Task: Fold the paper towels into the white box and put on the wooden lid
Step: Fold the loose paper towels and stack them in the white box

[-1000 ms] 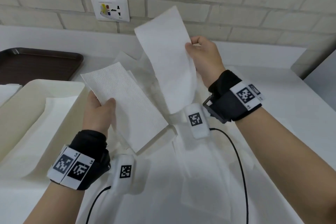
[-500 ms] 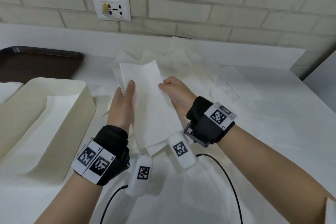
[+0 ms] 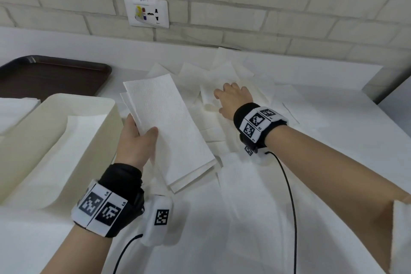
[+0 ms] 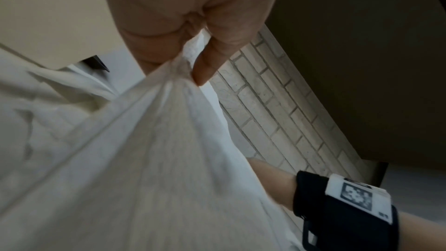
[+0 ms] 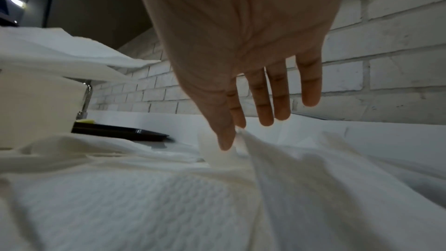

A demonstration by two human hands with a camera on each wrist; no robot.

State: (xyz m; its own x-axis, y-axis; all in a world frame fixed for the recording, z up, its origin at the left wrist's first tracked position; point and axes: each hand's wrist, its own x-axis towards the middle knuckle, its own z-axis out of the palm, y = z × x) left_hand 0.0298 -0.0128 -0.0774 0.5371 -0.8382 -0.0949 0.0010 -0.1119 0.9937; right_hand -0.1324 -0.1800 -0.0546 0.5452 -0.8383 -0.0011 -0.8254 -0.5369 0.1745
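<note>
- Two hands work over the white surface, each busy with paper.
- Left hand pinches a stack of folded paper towels by its left long edge: the thumb lies on top, the other fingers sit underneath, out of sight in the head view.
- From the left wrist view the stack hangs out of that grip, squeezed between thumb and fingers.
- The stack is held clear of the surface, tilted, just right of the white box and not over its opening.
- Right hand reaches forward with fingers straight and slightly spread, palm down.
- In the right wrist view the thumb tip and the index fingertip touch a raised edge of a loose paper towel; I cannot tell whether they already pinch it.
- That loose towel belongs to a heap of unfolded paper towels spread across the surface towards the brick wall.
- The white box stands at the left, open, with a towel lying flat inside.
- Beyond the box sits a dark brown tray.
- A wall socket plate is set in the brick wall above.
</note>
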